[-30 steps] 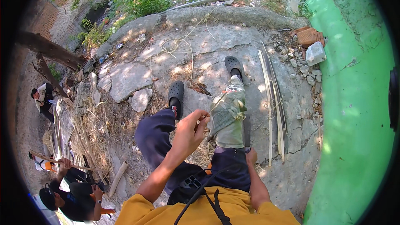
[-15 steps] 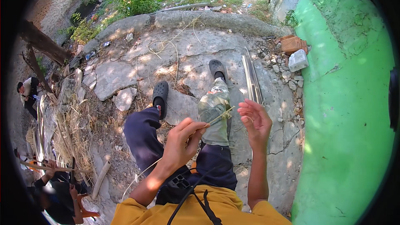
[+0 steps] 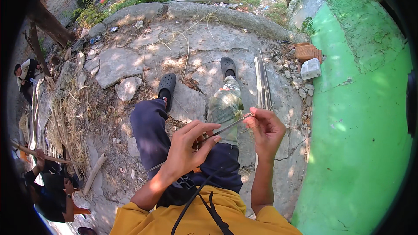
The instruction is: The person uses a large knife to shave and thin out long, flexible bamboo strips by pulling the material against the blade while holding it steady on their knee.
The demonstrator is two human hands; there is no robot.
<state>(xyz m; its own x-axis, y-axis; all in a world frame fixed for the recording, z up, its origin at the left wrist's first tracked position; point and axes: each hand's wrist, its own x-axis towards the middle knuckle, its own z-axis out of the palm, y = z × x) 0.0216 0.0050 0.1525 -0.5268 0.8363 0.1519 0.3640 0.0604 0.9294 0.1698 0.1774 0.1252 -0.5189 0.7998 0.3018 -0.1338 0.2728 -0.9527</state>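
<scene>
A thin, greyish plant strip (image 3: pixel 229 127), perhaps split cane or bamboo, slants across my lap. My left hand (image 3: pixel 188 142) is closed around it, thumb and forefinger towards the front, and a tail of it runs out behind the wrist. The strip's far end is pinched between the thumb and fingers of my right hand (image 3: pixel 268 133). Beneath it, a camouflage cloth (image 3: pixel 223 112) covers my right lower leg and knee. My feet wear dark clogs (image 3: pixel 167 88).
A bundle of long slats (image 3: pixel 262 82) lies right of my feet, near stones, a white block (image 3: pixel 310 68), an orange brick (image 3: pixel 308 52) and a green wall (image 3: pixel 361 139). Loose fibres (image 3: pixel 174 39) lie ahead. At lower left, a co-worker (image 3: pixel 52 191) holds a long stick (image 3: pixel 48 156); another person (image 3: pixel 26 76) sits beyond.
My right hand has gone from open and apart to pinching the strip's end. The strip now reaches farther from my left hand. The view has shifted slightly.
</scene>
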